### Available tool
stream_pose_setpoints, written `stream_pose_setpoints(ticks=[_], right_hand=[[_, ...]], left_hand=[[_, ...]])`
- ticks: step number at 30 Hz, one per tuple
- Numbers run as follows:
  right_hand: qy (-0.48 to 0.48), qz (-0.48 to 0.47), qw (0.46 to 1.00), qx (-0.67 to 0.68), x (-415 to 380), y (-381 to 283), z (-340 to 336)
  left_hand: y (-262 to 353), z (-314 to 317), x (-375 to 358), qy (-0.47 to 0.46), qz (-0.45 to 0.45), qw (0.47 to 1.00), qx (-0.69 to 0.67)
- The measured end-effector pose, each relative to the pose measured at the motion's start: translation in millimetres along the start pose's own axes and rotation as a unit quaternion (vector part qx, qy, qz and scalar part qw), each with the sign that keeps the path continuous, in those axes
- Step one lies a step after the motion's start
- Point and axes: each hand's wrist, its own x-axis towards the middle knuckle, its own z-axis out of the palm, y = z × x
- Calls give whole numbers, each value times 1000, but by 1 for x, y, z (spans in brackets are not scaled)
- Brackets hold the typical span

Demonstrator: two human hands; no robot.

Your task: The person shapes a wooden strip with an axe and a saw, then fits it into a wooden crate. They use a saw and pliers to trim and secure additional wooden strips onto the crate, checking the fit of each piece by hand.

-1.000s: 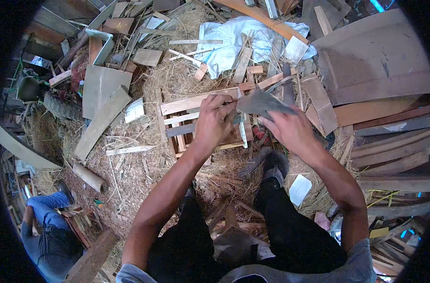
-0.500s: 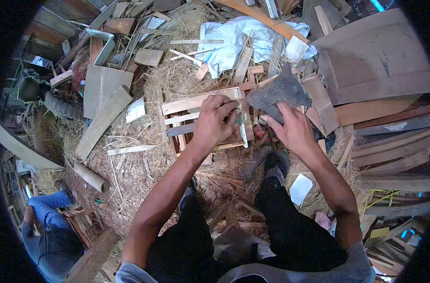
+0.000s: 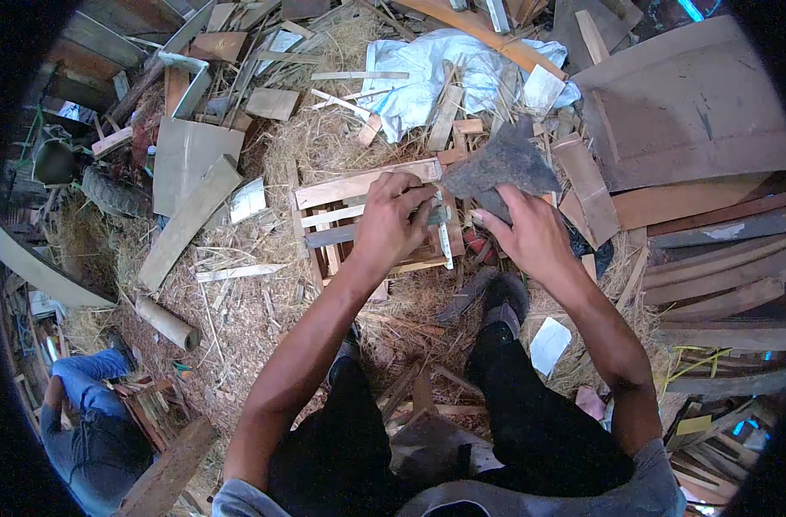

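Note:
A slatted wooden crate (image 3: 367, 183) lies on the straw in front of me. My left hand (image 3: 393, 215) is over its right part, fingers bent and pressed together near the end board; what they pinch is too small to make out. My right hand (image 3: 527, 226) grips a dark, flat, wedge-shaped tool (image 3: 507, 164), thumb and fingers closed on its lower part. The tool's left tip is beside the crate's upper right corner, close to my left fingers.
Wood scraps (image 3: 272, 103) and straw surround the crate. A white plastic sheet (image 3: 462, 65) lies beyond it. Stacked boards (image 3: 712, 276) and a large brown panel (image 3: 686, 103) are at the right. A person (image 3: 96, 439) sits at the lower left.
The dark tool in my right hand has moved slightly left and down, nearer my left fingers. My left hand has hardly moved.

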Motion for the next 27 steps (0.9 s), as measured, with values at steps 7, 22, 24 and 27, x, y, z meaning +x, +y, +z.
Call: stream_pose_setpoints(ticks=[7, 22, 24, 27], right_hand=[[-35, -40, 998, -39, 0, 3, 1], [-80, -15, 992, -98, -3, -13, -4], [-18, -49, 997, -49, -8, -11, -2], [18, -77, 995, -59, -8, -6, 9]], left_hand=[[-4, -6, 5, -22, 18, 999, -41], [-10, -1, 6, -8, 37, 998, -54], [-9, 0, 4, -12, 26, 999, -39], [-8, -1, 5, -8, 26, 999, -36]])
